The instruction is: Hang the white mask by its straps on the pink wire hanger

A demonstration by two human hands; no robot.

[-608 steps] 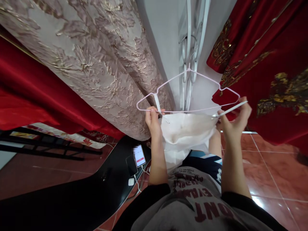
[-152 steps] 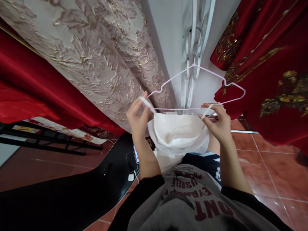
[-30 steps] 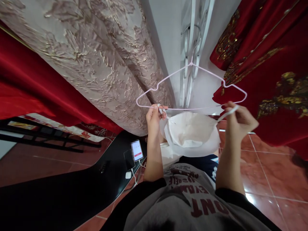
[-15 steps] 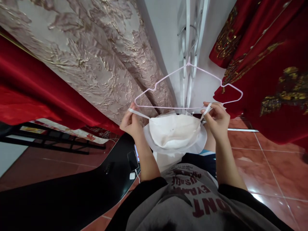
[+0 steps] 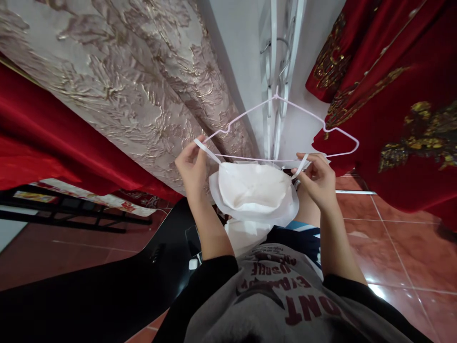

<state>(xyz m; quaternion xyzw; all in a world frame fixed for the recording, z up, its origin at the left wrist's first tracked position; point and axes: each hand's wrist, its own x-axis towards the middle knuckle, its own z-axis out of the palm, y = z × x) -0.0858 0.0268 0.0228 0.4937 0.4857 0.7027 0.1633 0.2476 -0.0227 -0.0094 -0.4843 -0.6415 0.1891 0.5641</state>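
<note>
By a pale wall [image 5: 246, 52], both hands [image 5: 193, 166] [image 5: 319, 180] pinch straps [image 5: 208, 152] of a white garment [image 5: 255, 185].

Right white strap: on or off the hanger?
Off: the right hand holds the strap low, and the right notch of the pink hanger shows bare.

garment [image 5: 255, 186]: white | hanger [image 5: 276, 96]: pale pink | brocade [image 5: 139, 90]: blush, gold florals | floor [image 5: 374, 247]: terracotta

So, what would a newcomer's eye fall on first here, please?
Probably the white garment in the middle, its straps held by the left hand and right hand, with a pale pink hanger just above it. Textured pinkish brocade fills the upper left, and gold-embroidered red cloth hangs at the right.
</note>
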